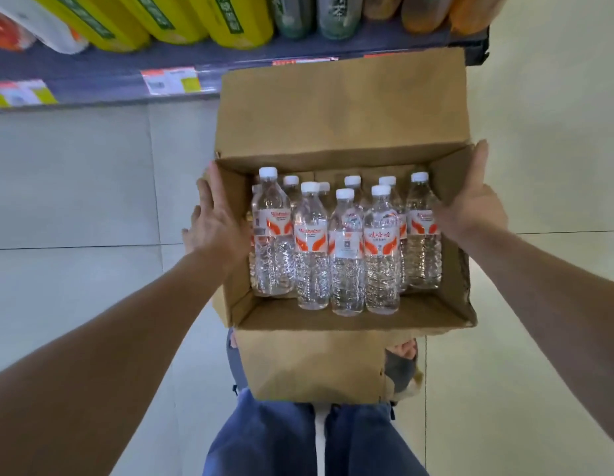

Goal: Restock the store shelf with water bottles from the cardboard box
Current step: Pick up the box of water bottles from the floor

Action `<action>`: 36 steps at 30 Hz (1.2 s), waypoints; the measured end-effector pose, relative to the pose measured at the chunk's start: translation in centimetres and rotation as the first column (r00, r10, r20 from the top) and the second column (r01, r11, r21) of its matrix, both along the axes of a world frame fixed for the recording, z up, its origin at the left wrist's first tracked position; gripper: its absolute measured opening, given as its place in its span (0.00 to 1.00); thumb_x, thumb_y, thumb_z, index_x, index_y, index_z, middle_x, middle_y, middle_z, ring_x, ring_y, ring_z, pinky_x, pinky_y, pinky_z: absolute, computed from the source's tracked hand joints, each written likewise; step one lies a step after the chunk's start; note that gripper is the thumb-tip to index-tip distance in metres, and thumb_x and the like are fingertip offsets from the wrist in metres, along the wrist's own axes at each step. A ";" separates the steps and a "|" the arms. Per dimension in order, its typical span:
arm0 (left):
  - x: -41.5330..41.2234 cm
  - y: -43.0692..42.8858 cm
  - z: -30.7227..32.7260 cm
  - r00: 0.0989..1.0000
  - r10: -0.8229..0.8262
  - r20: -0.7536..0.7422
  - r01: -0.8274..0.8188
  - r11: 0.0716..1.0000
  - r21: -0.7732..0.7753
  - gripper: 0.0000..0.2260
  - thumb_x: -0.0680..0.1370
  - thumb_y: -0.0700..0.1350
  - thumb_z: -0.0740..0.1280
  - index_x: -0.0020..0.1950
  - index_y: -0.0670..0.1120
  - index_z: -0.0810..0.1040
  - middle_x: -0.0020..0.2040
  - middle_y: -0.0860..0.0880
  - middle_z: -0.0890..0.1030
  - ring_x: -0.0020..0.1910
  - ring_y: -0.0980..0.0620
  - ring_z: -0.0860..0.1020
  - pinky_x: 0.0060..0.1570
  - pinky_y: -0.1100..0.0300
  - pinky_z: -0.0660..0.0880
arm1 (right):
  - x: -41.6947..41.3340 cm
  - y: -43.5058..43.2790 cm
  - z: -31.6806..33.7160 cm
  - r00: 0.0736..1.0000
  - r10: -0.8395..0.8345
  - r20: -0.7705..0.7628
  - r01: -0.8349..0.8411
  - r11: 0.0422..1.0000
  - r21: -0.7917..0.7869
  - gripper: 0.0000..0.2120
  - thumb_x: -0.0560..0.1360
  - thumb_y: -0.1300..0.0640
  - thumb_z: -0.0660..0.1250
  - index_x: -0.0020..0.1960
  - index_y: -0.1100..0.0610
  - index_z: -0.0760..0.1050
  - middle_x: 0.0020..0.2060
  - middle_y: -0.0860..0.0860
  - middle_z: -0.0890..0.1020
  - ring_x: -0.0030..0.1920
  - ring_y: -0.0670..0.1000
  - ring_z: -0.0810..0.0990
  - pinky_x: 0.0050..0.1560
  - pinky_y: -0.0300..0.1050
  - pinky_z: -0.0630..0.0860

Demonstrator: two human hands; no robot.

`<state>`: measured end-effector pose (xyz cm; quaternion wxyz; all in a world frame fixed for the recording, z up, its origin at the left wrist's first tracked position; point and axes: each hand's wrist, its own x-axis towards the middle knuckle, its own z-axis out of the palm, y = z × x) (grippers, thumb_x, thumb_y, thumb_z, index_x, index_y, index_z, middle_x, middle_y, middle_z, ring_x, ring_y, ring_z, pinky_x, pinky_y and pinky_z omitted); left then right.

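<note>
Presses cardboard box [333,108] between flat, uncurled fingers of left hand [218,223] and right hand [472,209], water bottles [346,249] upright between them, shelf [103,77] beyond fingertips; risks slippage and toppled bottles, with no grip underneath.

Water bottles [346,249] stand in the cardboard box [343,108] at frame centre (the shelf [92,80] runs across the top, behind it). The left grip [216,221] and right grip [470,204] touch its left and right walls.
</note>
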<state>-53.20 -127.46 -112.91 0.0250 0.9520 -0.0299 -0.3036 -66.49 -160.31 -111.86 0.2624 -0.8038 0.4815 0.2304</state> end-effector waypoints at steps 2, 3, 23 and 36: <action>0.2 0.3 -0.6 1.000 -0.011 0.012 0.011 0.999 0.051 0.49 0.82 0.41 0.67 0.83 0.54 0.27 0.87 0.47 0.45 0.65 0.35 0.79 0.59 0.41 0.78 | -0.4 0.2 -0.6 0.998 0.030 0.057 -0.029 0.999 -0.025 0.48 0.82 0.52 0.66 0.82 0.44 0.30 0.38 0.55 0.74 0.31 0.49 0.66 0.37 0.44 0.65; 0.4 0.3 -0.6 0.999 -0.034 0.007 0.034 0.996 0.079 0.48 0.82 0.38 0.65 0.83 0.52 0.27 0.87 0.47 0.43 0.63 0.36 0.81 0.54 0.46 0.79 | -0.6 0.2 -0.8 0.996 0.047 0.072 -0.044 0.998 -0.040 0.47 0.82 0.54 0.66 0.82 0.44 0.30 0.35 0.53 0.72 0.30 0.50 0.67 0.39 0.45 0.66; -0.1 -0.4 -1.0 0.957 0.281 0.074 -0.260 0.941 -0.214 0.42 0.84 0.39 0.61 0.84 0.65 0.36 0.33 0.44 0.75 0.31 0.47 0.72 0.40 0.49 0.72 | -2.5 -0.6 -1.4 0.990 0.030 0.141 -0.027 0.999 -0.024 0.43 0.84 0.58 0.62 0.82 0.40 0.32 0.30 0.53 0.75 0.29 0.51 0.73 0.31 0.43 0.64; -1.2 -0.1 -1.1 0.970 0.227 0.090 -0.214 0.968 -0.134 0.40 0.86 0.43 0.60 0.83 0.61 0.32 0.31 0.48 0.72 0.29 0.49 0.70 0.41 0.48 0.72 | -3.3 0.0 -1.6 0.992 0.087 0.094 -0.080 0.993 -0.082 0.46 0.82 0.59 0.64 0.81 0.38 0.32 0.29 0.53 0.73 0.28 0.49 0.70 0.39 0.48 0.69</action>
